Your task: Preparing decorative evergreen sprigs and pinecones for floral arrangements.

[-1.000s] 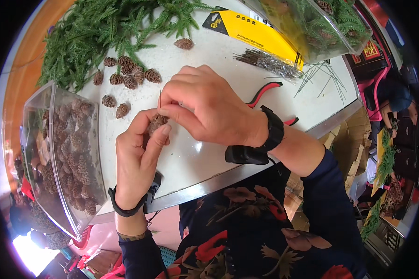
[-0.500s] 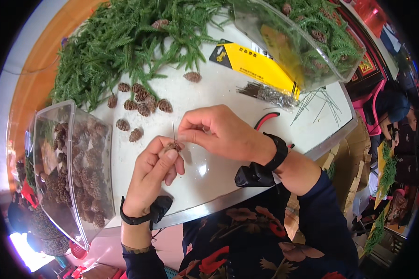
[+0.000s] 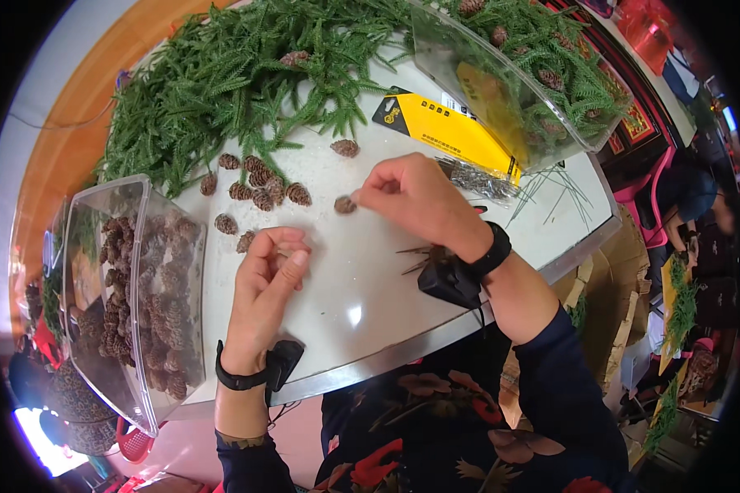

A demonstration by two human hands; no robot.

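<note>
A yellow card package lies beside green fir sprigs on the white table.

A craft workshop is indicated by heaped green sprigs, binned pine cones, and wire bundles.

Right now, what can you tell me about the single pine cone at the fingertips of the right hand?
The small brown pine cone is rounded, with rough, woody-looking scales. It lies on the white tabletop, apart from the loose cluster of similar brown cones to its left. The right hand has its pinched fingertips beside the cone's right edge; whether they actually grip it cannot be told. The left hand is clear of it.
</note>
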